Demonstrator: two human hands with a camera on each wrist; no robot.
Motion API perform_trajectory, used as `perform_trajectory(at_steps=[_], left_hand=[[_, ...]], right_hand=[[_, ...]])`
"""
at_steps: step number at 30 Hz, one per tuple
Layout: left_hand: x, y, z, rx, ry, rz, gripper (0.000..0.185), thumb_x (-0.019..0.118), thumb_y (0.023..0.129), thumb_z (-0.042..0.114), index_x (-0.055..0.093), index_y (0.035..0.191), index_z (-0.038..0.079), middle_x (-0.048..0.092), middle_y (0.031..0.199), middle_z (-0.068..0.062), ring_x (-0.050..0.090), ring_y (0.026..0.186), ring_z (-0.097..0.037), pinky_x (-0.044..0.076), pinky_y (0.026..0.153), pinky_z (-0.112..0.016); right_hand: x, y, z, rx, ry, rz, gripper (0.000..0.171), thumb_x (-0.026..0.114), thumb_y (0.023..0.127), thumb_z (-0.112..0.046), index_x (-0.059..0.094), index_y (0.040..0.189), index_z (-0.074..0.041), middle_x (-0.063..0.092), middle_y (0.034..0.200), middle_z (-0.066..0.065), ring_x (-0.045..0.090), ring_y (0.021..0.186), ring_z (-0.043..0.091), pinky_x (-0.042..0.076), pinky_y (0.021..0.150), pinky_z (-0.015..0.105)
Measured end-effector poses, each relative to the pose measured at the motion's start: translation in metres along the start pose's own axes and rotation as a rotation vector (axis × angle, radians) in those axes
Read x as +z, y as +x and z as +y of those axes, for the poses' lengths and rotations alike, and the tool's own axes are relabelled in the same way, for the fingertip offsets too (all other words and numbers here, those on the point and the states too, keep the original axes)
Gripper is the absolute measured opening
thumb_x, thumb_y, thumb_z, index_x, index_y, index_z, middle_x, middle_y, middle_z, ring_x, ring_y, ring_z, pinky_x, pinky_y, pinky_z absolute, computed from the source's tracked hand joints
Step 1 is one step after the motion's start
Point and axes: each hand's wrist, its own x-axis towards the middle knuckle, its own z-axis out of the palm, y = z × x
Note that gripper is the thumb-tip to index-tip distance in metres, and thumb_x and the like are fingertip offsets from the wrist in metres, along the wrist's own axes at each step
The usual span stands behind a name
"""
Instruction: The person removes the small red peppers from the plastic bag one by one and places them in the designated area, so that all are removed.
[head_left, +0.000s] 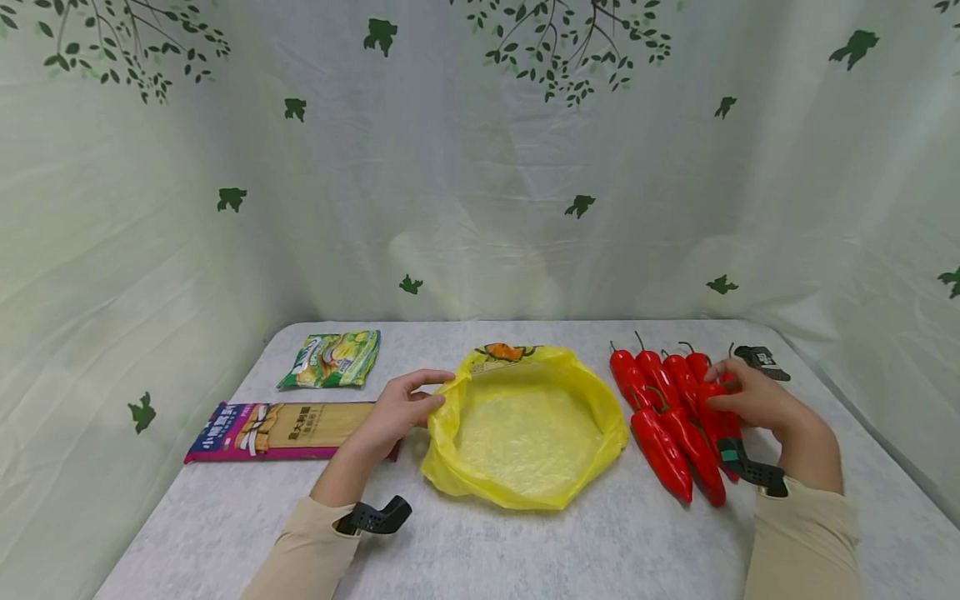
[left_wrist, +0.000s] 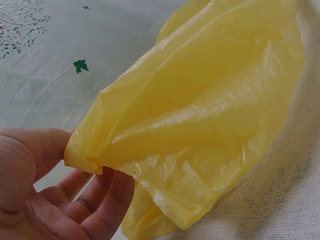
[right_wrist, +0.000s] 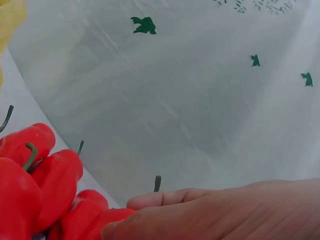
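My left hand (head_left: 395, 414) pinches the rim of the yellow bag (head_left: 525, 425): thin, limp, slippery film, best held at the rim. My right hand (head_left: 753, 398) curls round 1 red pepper (head_left: 718, 417), probably light and smooth; grip mid-body.

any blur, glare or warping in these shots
Head view: wide-angle warping bends the table edges, with soft even light. Left wrist view: sharp, glossy sheen on the yellow bag. Right wrist view: the right hand and red peppers are close and soft.
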Motion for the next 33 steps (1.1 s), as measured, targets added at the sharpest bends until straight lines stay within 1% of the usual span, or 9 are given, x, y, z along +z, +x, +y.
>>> perform_trajectory(at_steps=[5, 8, 14, 16, 19, 22, 24, 28, 33], left_hand=[[0.000, 0.000, 0.000, 0.004, 0.000, 0.001, 0.038, 0.058, 0.100, 0.011, 0.059, 0.137, 0.013, 0.058, 0.137, -0.020, 0.068, 0.089, -0.014, 0.058, 0.073, -0.028], [0.000, 0.000, -0.001, 0.001, -0.002, 0.002, 0.038, 0.058, 0.100, 0.011, 0.059, 0.137, 0.013, 0.060, 0.136, -0.019, 0.068, 0.089, -0.013, 0.058, 0.073, -0.028], [-0.001, 0.000, -0.003, -0.006, -0.004, 0.004, 0.038, 0.059, 0.100, 0.011, 0.059, 0.138, 0.012, 0.058, 0.138, -0.019, 0.069, 0.090, -0.014, 0.058, 0.073, -0.029], [-0.001, 0.000, -0.003, -0.008, -0.003, 0.005, 0.038, 0.059, 0.100, 0.012, 0.059, 0.138, 0.013, 0.056, 0.140, -0.018, 0.069, 0.090, -0.014, 0.059, 0.073, -0.029], [-0.003, 0.000, -0.003, -0.011, -0.003, 0.003, 0.038, 0.059, 0.100, 0.014, 0.059, 0.138, 0.013, 0.054, 0.143, -0.016, 0.069, 0.092, -0.015, 0.059, 0.074, -0.030], [-0.005, -0.001, -0.003, -0.003, 0.002, 0.001, 0.038, 0.058, 0.101, 0.016, 0.058, 0.138, 0.013, 0.051, 0.146, -0.015, 0.070, 0.096, -0.017, 0.060, 0.075, -0.033], [-0.006, 0.000, -0.004, 0.004, 0.013, 0.003, 0.037, 0.058, 0.101, 0.017, 0.058, 0.138, 0.013, 0.050, 0.147, -0.014, 0.070, 0.099, -0.019, 0.061, 0.076, -0.034], [-0.007, 0.000, -0.003, 0.013, 0.031, 0.021, 0.036, 0.057, 0.101, 0.017, 0.059, 0.137, 0.012, 0.051, 0.148, -0.013, 0.069, 0.104, -0.022, 0.062, 0.077, -0.038], [-0.011, -0.002, 0.001, 0.027, 0.063, 0.066, 0.035, 0.056, 0.101, 0.016, 0.059, 0.136, 0.011, 0.053, 0.145, -0.014, 0.067, 0.110, -0.026, 0.062, 0.078, -0.039]], right_hand=[[0.000, 0.001, 0.004, 0.018, -0.005, 0.013, 0.034, 0.062, 0.093, -0.015, 0.046, 0.119, 0.001, 0.055, 0.119, 0.032, 0.059, 0.095, 0.029, 0.056, 0.070, 0.035], [-0.001, 0.002, 0.006, 0.021, -0.012, 0.020, 0.031, 0.061, 0.093, -0.014, 0.048, 0.117, 0.001, 0.059, 0.113, 0.029, 0.059, 0.093, 0.028, 0.054, 0.068, 0.034], [-0.001, 0.001, 0.004, 0.061, -0.020, 0.039, 0.032, 0.055, 0.098, -0.020, 0.048, 0.121, 0.001, 0.058, 0.113, 0.026, 0.056, 0.096, 0.031, 0.054, 0.069, 0.034], [-0.001, 0.001, 0.003, 0.076, -0.020, 0.048, 0.034, 0.053, 0.099, -0.022, 0.048, 0.123, 0.000, 0.057, 0.117, 0.028, 0.056, 0.096, 0.031, 0.054, 0.069, 0.034], [-0.003, 0.001, 0.000, 0.085, -0.053, 0.081, 0.038, 0.053, 0.099, -0.025, 0.047, 0.128, 0.000, 0.056, 0.120, 0.030, 0.056, 0.095, 0.032, 0.053, 0.068, 0.034], [-0.003, 0.002, -0.007, 0.095, -0.095, 0.145, 0.046, 0.055, 0.098, -0.028, 0.045, 0.132, 0.000, 0.051, 0.126, 0.033, 0.055, 0.100, 0.040, 0.055, 0.069, 0.038], [-0.002, 0.002, -0.014, 0.086, -0.124, 0.196, 0.049, 0.056, 0.097, -0.029, 0.044, 0.135, 0.000, 0.046, 0.130, 0.035, 0.052, 0.106, 0.045, 0.056, 0.071, 0.043], [0.002, 0.001, -0.030, 0.044, -0.138, 0.279, 0.053, 0.058, 0.095, -0.027, 0.044, 0.140, -0.003, 0.038, 0.136, 0.035, 0.044, 0.115, 0.049, 0.056, 0.076, 0.054], [0.014, 0.003, -0.050, -0.027, -0.147, 0.317, 0.049, 0.057, 0.097, -0.024, 0.047, 0.141, -0.006, 0.033, 0.144, 0.035, 0.039, 0.123, 0.051, 0.052, 0.083, 0.063]])
